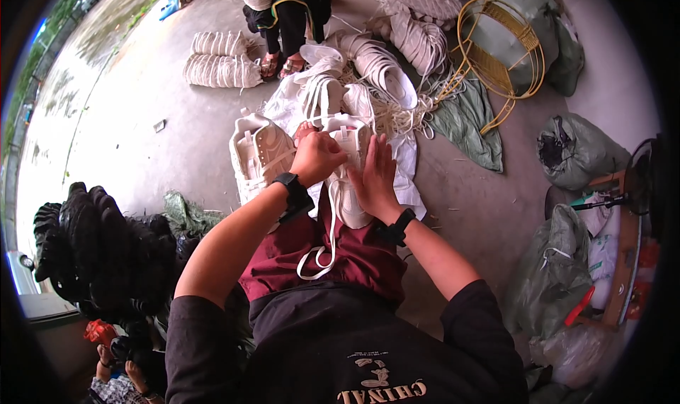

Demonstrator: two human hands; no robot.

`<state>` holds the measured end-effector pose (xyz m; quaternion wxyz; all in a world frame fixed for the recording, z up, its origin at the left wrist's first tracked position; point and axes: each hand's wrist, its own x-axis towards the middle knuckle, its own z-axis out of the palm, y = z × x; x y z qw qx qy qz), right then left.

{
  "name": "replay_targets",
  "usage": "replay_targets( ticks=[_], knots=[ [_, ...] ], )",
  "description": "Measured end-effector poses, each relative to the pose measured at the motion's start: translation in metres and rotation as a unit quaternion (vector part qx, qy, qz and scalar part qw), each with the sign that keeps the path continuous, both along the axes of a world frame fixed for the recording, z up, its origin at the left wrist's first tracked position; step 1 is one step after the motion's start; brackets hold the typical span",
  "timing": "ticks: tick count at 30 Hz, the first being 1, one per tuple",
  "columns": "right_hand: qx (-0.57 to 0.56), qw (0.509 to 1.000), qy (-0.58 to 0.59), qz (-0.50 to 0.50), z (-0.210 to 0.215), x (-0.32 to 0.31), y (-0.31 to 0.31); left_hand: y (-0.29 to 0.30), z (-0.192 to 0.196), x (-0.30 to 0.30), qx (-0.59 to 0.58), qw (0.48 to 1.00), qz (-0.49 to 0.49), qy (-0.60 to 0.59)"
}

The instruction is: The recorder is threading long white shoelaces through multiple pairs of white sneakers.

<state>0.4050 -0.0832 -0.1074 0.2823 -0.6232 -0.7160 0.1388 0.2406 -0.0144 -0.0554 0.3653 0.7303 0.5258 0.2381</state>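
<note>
A white shoe (346,200) lies on my lap with its toe toward me. From it a white lace (333,242) hangs in a loop over my maroon trousers. My left hand (319,153) is closed at the shoe's lacing area, fingers curled together; what they pinch is hidden. Along the shoe's right side my right hand (377,174) is open, fingers stretched out and thumb touching the shoe. Just left of it sits a stack of white shoe uppers (258,152), partly behind my left forearm.
Beyond my knees, white uppers (322,89) and loose laces lie in a pile. A person (290,21) sits opposite. Bundled white uppers (221,71) lie far left, a yellow metal chair frame (513,78) far right. Black bundles (103,248) stand left; green sacks (552,269) line the right.
</note>
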Motion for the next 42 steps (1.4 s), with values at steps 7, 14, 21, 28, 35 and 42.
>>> replay_targets(
  ticks=[7, 14, 21, 28, 35, 42],
  knots=[
    [0.038, 0.994, -0.082, 0.061, 0.025, -0.003, 0.0, 0.002, -0.006, -0.008, 0.06, 0.992, 0.0, -0.11],
    [0.083, 0.985, 0.08, 0.126, 0.016, -0.001, 0.011, -0.045, -0.006, -0.011, 0.138, 0.977, 0.148, -0.072],
    [0.069, 0.983, 0.12, 0.122, 0.02, -0.005, 0.009, -0.07, -0.06, -0.022, -0.288, 0.922, 0.138, -0.217],
    [0.066, 0.985, 0.123, 0.105, 0.019, -0.007, 0.011, -0.066, -0.046, -0.024, -0.351, 0.899, 0.08, -0.251],
    [0.059, 0.985, 0.122, 0.107, 0.015, -0.009, 0.014, -0.066, -0.046, -0.04, -0.351, 0.91, -0.009, -0.221],
    [0.067, 0.981, 0.14, 0.116, 0.016, -0.013, 0.014, -0.061, -0.037, -0.048, -0.474, 0.829, 0.039, -0.295]
  ],
)
